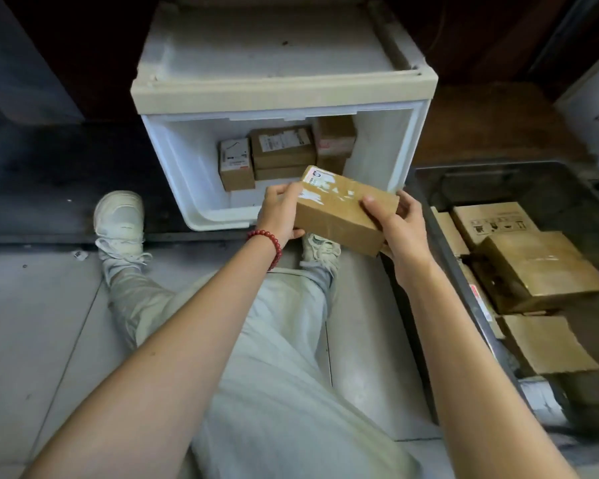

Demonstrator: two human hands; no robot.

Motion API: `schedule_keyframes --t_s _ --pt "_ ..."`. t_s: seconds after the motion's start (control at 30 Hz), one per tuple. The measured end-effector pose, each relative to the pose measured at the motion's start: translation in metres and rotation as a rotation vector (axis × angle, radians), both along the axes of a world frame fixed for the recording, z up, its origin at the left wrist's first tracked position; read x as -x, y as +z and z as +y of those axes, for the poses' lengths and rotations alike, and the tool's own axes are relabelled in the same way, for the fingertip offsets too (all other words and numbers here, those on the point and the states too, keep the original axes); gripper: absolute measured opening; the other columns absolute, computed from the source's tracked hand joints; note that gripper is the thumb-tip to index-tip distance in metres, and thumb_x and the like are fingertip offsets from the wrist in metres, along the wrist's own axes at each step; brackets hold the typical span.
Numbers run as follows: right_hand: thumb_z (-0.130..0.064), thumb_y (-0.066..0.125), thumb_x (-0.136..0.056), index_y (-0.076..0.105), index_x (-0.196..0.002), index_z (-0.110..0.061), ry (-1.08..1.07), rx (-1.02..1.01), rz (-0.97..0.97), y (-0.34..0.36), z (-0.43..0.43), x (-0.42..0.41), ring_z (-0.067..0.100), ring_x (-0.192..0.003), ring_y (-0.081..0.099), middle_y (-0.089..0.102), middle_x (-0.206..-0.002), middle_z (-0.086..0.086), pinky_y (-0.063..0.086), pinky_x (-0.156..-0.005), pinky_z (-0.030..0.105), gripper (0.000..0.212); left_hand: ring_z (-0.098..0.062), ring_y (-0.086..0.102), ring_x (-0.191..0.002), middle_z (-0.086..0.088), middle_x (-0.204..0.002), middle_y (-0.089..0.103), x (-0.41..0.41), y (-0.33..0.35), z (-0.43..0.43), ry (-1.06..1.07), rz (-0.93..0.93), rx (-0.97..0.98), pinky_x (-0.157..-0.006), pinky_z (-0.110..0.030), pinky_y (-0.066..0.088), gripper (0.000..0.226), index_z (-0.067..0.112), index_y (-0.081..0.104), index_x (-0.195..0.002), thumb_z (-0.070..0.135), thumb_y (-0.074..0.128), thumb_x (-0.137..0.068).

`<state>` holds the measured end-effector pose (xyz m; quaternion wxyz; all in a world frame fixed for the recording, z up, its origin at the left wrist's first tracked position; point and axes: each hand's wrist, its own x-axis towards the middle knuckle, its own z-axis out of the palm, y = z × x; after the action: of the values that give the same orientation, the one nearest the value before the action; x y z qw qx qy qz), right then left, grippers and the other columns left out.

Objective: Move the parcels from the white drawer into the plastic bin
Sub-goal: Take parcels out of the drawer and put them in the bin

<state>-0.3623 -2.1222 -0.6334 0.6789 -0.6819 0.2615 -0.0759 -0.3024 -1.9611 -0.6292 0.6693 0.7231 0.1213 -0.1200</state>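
Holds a taped cardboard parcel (343, 216) in both hands, just in front of the white drawer (173, 157).

Grips the parcel's left end with the left hand (279, 214), fingers curled close together over the top edge and thumb against the near side. Clamps the other end with the right hand (400, 229), thumb pressed flat on top, fingers wrapped behind and mostly hidden. Wears a red bead bracelet (268, 242) on the left wrist. Shows several more cardboard boxes (282, 146) packed at the back of the drawer, which stands open below its cream cabinet top (284, 88). Shows a dark plastic bin (440, 250) just right of the drawer, with brown cartons (540, 267) lying inside. Sits on pale grey floor tiles (38, 323) in front of the drawer, a dark strip (49, 174) of floor left of it, dim dark panelling behind it.
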Motion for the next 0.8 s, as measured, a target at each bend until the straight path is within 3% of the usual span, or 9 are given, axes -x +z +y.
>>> schedule_keyframes --t_s 0.1,0.17,0.27,0.37,0.5,0.63,0.73,0.8 --pt "-0.046 0.081 -0.069 0.031 -0.145 -0.028 -0.065 -0.132 -0.082 0.008 -0.004 0.056 0.014 -0.126 0.048 0.044 -0.142 -0.007 0.042 -0.107 0.044 0.093 -0.023 0.059 -0.095 -0.003 -0.098 0.057 0.026 0.007 -0.011 -0.044 0.03 0.023 -0.073 -0.039 0.056 0.023 0.023 0.045 -0.108 0.04 0.048 -0.093" --pt "-0.045 0.085 -0.062 0.027 -0.148 -0.03 0.019 -0.114 -0.087 0.012 -0.004 0.08 0.013 -0.126 0.049 0.044 -0.142 -0.007 0.044 -0.105 0.041 0.105 -0.026 0.061 -0.095 0.001 -0.093 0.057 0.036 0.009 -0.014 -0.069 -0.037 -0.029 -0.081 -0.046 0.056 0.016 0.027 0.046 -0.105 0.04 0.045 -0.095" --pt "-0.03 0.088 -0.065 0.021 -0.151 -0.028 0.123 0.043 -0.074 0.023 -0.017 0.095 0.009 -0.123 0.044 0.04 -0.137 -0.014 0.045 -0.088 0.018 0.109 -0.028 0.06 -0.095 0.001 -0.096 0.058 0.047 0.012 -0.018 -0.157 -0.226 -0.23 -0.08 -0.043 0.054 0.019 0.034 0.048 -0.108 0.046 0.037 -0.097" --pt "-0.032 0.085 -0.068 0.024 -0.148 -0.029 0.054 0.126 -0.072 0.026 -0.027 0.096 0.004 -0.116 0.043 0.039 -0.129 -0.017 0.039 -0.074 0.01 0.101 -0.021 0.061 -0.098 0.003 -0.107 0.062 0.051 0.018 -0.022 -0.263 -0.318 -0.2 -0.086 -0.046 0.053 0.025 0.044 0.048 -0.099 0.061 0.037 -0.086" --pt "-0.044 0.078 -0.074 0.03 -0.143 -0.028 -0.146 0.091 -0.062 0.026 -0.028 0.098 0.008 -0.109 0.052 0.047 -0.121 -0.013 0.047 -0.068 0.017 0.086 -0.017 0.055 -0.114 0.006 -0.125 0.054 0.056 0.021 -0.027 -0.455 -0.295 -0.163 -0.089 -0.04 0.053 0.053 0.04 0.048 -0.12 0.067 0.059 -0.075" --pt "-0.066 0.066 -0.074 0.043 -0.125 -0.025 -0.316 0.067 0.076 0.022 -0.032 0.096 0.019 -0.105 0.06 0.055 -0.121 0.002 0.056 -0.071 0.029 0.069 -0.014 0.061 -0.11 0.019 -0.122 0.05 0.057 0.011 -0.023 -0.665 -0.27 -0.189 -0.094 -0.037 0.05 0.096 0.042 0.033 -0.133 0.049 0.087 -0.055" --pt "-0.076 0.048 -0.078 0.047 -0.111 -0.027 -0.331 0.073 0.144 0.017 -0.037 0.097 0.02 -0.096 0.064 0.063 -0.104 0.003 0.053 -0.069 0.03 0.058 -0.009 0.065 -0.096 0.01 -0.125 0.056 0.057 0.008 -0.022 -0.628 -0.281 -0.17 -0.087 -0.028 0.052 0.083 0.032 0.036 -0.136 0.027 0.084 -0.068" --pt "-0.078 0.036 -0.082 0.048 -0.11 -0.03 -0.311 0.065 0.151 0.018 -0.039 0.098 0.018 -0.093 0.062 0.063 -0.099 -0.002 0.049 -0.074 0.034 0.057 -0.01 0.064 -0.099 0.005 -0.122 0.062 0.056 0.008 -0.023 -0.563 -0.295 -0.164 -0.086 -0.025 0.05 0.07 0.027 0.041 -0.133 0.029 0.078 -0.075"
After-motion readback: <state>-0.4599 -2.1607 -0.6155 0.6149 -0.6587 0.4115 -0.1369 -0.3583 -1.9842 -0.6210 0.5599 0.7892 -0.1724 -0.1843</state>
